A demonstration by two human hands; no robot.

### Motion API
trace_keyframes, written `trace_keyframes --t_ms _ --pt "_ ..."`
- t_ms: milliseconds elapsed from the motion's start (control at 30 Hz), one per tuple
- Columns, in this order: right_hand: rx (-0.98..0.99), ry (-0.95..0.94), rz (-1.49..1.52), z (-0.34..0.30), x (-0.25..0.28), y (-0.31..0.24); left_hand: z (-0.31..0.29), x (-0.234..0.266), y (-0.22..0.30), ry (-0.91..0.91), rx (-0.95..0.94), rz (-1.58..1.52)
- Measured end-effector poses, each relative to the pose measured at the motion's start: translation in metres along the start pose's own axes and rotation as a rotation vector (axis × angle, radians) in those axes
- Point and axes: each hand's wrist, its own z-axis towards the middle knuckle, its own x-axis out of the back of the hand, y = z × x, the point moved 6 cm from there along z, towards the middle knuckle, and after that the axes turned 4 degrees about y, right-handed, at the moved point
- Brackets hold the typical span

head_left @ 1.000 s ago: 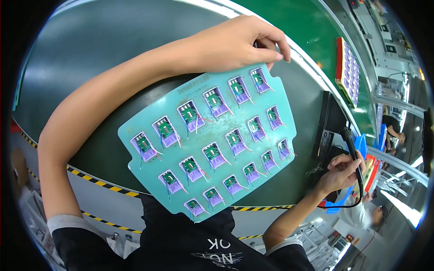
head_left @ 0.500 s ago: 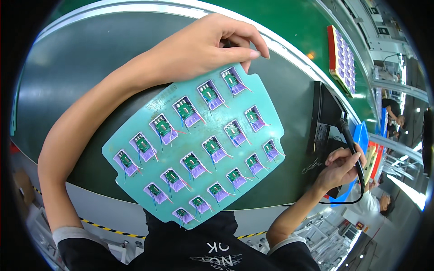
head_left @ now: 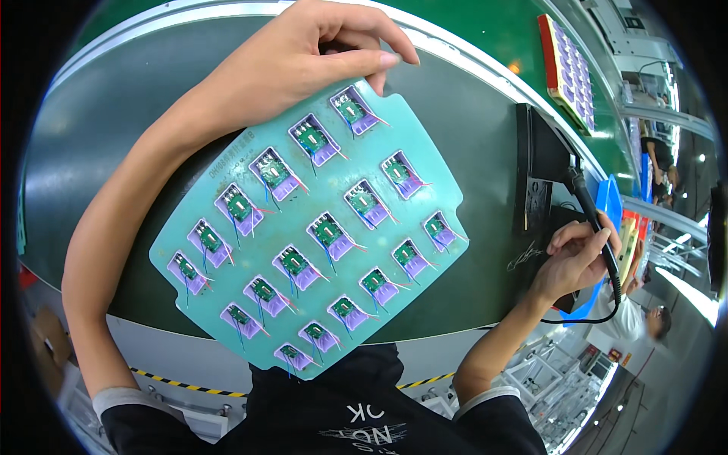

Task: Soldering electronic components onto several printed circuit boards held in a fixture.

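A teal carrier panel lies tilted over the dark conveyor belt. It carries several small green circuit boards on purple pads with thin red and blue wires. My left hand grips the panel's far edge, fingers curled over the top corner. My right hand sits at the right, fingers closed round a black cabled tool, apart from the panel.
A black box stands on the belt by the right hand. A red-framed tray of purple parts lies on the green surface beyond. Blue bins and a yellow-black striped edge border the station. Another person is at the far right.
My left hand has pulled the panel toward me and to the left, so it now looms larger. The right hand stays on the black tool with little movement.
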Motion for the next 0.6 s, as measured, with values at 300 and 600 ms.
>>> trace_keyframes --t_ms 300,600 --pt "0.007 0.022 -0.024 -0.002 -0.004 0.0 0.004 0.003 -0.003 -0.251 -0.769 -0.105" --pt "0.002 0.023 -0.042 -0.001 -0.005 -0.003 -0.003 0.007 -0.005 -0.074 -0.001 0.002"
